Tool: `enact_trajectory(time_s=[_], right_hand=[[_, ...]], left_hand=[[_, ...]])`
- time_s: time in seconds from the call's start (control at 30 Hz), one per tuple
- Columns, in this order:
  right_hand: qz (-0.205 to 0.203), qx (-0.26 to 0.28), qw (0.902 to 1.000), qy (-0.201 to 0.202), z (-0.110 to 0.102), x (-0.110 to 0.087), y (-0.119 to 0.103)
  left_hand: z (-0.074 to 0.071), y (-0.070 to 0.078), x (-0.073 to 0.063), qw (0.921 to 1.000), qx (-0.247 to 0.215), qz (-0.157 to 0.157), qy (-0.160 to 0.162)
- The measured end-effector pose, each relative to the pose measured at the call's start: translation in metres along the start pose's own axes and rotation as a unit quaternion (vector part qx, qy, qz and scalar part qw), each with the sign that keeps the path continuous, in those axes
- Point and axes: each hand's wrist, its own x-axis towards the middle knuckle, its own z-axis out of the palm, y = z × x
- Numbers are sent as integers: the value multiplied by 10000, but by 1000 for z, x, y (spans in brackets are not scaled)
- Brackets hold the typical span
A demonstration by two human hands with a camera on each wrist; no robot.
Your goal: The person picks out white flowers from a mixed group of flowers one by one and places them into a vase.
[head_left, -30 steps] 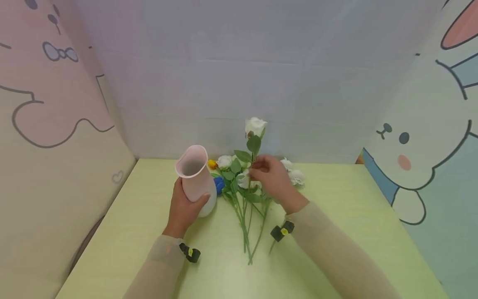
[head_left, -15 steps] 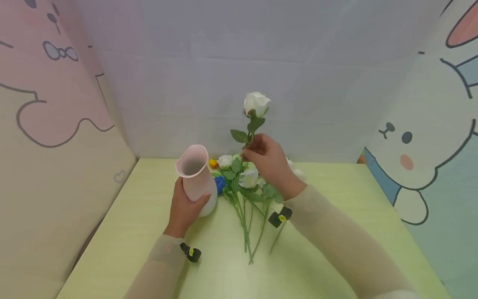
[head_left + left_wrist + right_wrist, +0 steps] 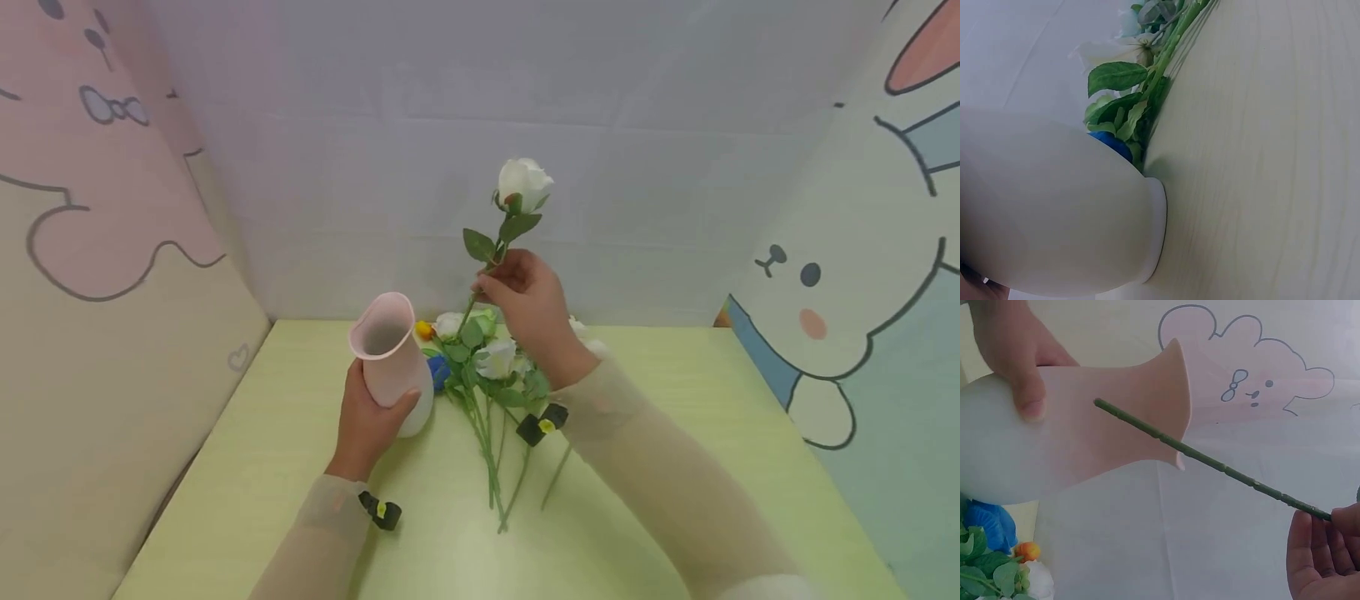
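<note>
My left hand [image 3: 367, 425] grips the body of a vase [image 3: 396, 379], pale pink at its wavy mouth and white lower down. In the left wrist view the vase's foot [image 3: 1156, 228] is right at the tabletop. My right hand [image 3: 531, 312] pinches the stem of a white rose [image 3: 522, 185], its bloom up and two green leaves below. The right wrist view has the green stem [image 3: 1222, 467] slanting across the vase's neck, its cut end overlapping the outside of the vase there. Thumb and fingers [image 3: 1310, 550] meet at the stem.
On the table [image 3: 637, 500], right of the vase, lie several flowers: a white one [image 3: 495, 360], a blue one [image 3: 439, 372] and an orange one [image 3: 425, 330], stems toward me. A pale wall cloth [image 3: 360, 183] rises behind, with cartoon panels on both sides.
My right hand has lifted the white rose up out of the pile and tilted its stem toward the vase's mouth. The left hand and vase have stayed in place.
</note>
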Motion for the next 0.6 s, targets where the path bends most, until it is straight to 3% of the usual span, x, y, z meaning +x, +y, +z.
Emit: enact_trajectory(time_s=[0.3,0.6], right_hand=[[-503,918,9939,342,5,-3,-9],[-652,1331,9868,652,15,5,-13]], left_hand=[[3,-4,0,9999,-84,73,-52],[2,-4,0,10000,-71,0,-51]])
